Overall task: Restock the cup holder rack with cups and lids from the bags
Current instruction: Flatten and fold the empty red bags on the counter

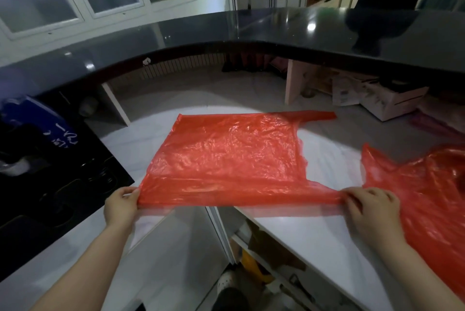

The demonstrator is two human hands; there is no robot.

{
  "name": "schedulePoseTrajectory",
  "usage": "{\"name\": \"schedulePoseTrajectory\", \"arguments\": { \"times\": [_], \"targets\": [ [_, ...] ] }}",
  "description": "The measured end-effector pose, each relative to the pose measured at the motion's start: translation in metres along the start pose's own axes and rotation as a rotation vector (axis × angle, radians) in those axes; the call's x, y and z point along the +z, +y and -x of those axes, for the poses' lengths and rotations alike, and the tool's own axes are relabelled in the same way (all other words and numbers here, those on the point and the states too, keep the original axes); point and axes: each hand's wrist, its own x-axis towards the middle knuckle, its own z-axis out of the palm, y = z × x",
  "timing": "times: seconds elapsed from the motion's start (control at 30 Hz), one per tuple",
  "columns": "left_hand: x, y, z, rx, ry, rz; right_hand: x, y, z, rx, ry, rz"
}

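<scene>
Red bag (226,157) lies flat and empty on the white counter (314,235), dead centre, its near edge pulled taut between both hands. Left hand (120,206) pinches the corner at eight o'clock, its grip clamped on the film; right hand (372,206) pinches the handle strap at four o'clock, fingers curled round it. This thing is feather-light, thin, limp and slippery, likely to tear if yanked, so corners and handles are the places to hold. A second red bag (432,184) sits crumpled at three o'clock. No cups or rack visible; the dark shape (50,159) at nine is too dim to identify.
</scene>
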Motion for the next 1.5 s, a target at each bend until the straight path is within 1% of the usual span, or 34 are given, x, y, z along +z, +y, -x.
{"name": "schedulePoseTrajectory", "arguments": {
  "times": [0.07, 0.13, 0.17, 0.2, 0.27, 0.33, 0.4, 0.47, 0.53, 0.6, 0.63, 0.7, 0.77, 0.8, 0.83, 0.87, 0.93, 0.97, 1.0, 1.07, 1.17, 1.2, 1.27, 1.33, 1.4, 1.5],
  "targets": [
    [-0.003, -0.001, 0.0, 0.07, -0.01, -0.13, -0.004, 0.003, -0.004, 0.136, 0.007, -0.117],
    [-0.002, -0.004, 0.003, 0.249, -0.088, -0.347, -0.005, 0.009, -0.005, 0.197, -0.01, -0.288],
    [0.0, -0.005, 0.005, 0.356, -0.127, -0.445, -0.005, 0.01, -0.005, 0.198, -0.021, -0.315],
    [0.003, -0.003, 0.008, 0.456, -0.147, -0.522, -0.005, 0.01, -0.004, 0.192, -0.039, -0.305],
    [0.012, 0.003, 0.012, 0.615, -0.188, -0.595, -0.003, 0.011, -0.004, 0.15, -0.056, -0.211],
    [0.024, 0.011, 0.015, 0.725, -0.291, -0.62, -0.002, 0.013, -0.003, 0.101, -0.056, -0.104],
    [0.039, 0.014, 0.013, 0.746, -0.422, -0.668, 0.0, 0.018, -0.001, -0.007, -0.035, -0.018],
    [0.051, 0.01, 0.011, 0.694, -0.525, -0.789, -0.001, 0.023, 0.003, -0.124, 0.0, 0.058],
    [0.058, 0.004, 0.006, 0.669, -0.555, -0.904, -0.003, 0.025, 0.007, -0.141, -0.018, 0.075],
    [0.061, 0.0, 0.004, 0.656, -0.56, -0.94, -0.009, 0.022, 0.01, -0.102, -0.069, 0.093],
    [0.062, 0.0, 0.003, 0.657, -0.561, -0.944, -0.012, 0.017, 0.012, -0.077, -0.077, 0.12],
    [0.062, 0.0, 0.004, 0.67, -0.554, -0.94, -0.016, -0.004, 0.014, -0.048, -0.018, 0.169],
    [0.062, 0.001, 0.005, 0.678, -0.543, -0.924, -0.014, -0.038, 0.015, -0.129, 0.056, 0.171],
    [0.061, 0.001, 0.005, 0.676, -0.544, -0.921, -0.01, -0.057, 0.015, -0.192, 0.036, 0.171],
    [0.061, 0.001, 0.006, 0.671, -0.547, -0.919, -0.004, -0.072, 0.013, -0.25, -0.056, 0.17],
    [0.06, 0.001, 0.006, 0.666, -0.552, -0.914, 0.005, -0.082, 0.012, -0.291, -0.198, 0.177],
    [0.058, 0.001, 0.006, 0.655, -0.561, -0.905, 0.028, -0.088, 0.011, -0.287, -0.488, 0.183],
    [0.057, 0.001, 0.006, 0.648, -0.569, -0.907, 0.036, -0.087, 0.011, -0.258, -0.556, 0.183],
    [0.055, 0.0, 0.006, 0.642, -0.577, -0.908, 0.041, -0.083, 0.01, -0.237, -0.57, 0.189],
    [0.049, 0.0, 0.008, 0.654, -0.594, -0.878, 0.045, -0.078, 0.009, -0.22, -0.576, 0.202],
    [0.038, -0.002, 0.012, 0.769, -0.601, -0.697, 0.044, -0.074, 0.011, -0.195, -0.545, 0.171],
    [0.034, -0.004, 0.013, 0.817, -0.61, -0.695, 0.044, -0.074, 0.012, -0.173, -0.532, 0.163],
    [0.027, -0.01, 0.015, 0.892, -0.642, -0.78, 0.042, -0.073, 0.015, -0.106, -0.492, 0.147],
    [0.024, -0.015, 0.016, 0.914, -0.659, -0.807, 0.039, -0.075, 0.015, -0.06, -0.447, 0.142],
    [0.019, -0.014, 0.019, 0.881, -0.62, -0.694, 0.033, -0.083, 0.014, -0.101, -0.346, 0.144],
    [0.011, -0.008, 0.024, 0.85, -0.525, -0.473, 0.017, -0.093, 0.011, -0.251, -0.159, 0.071]
  ]
}}
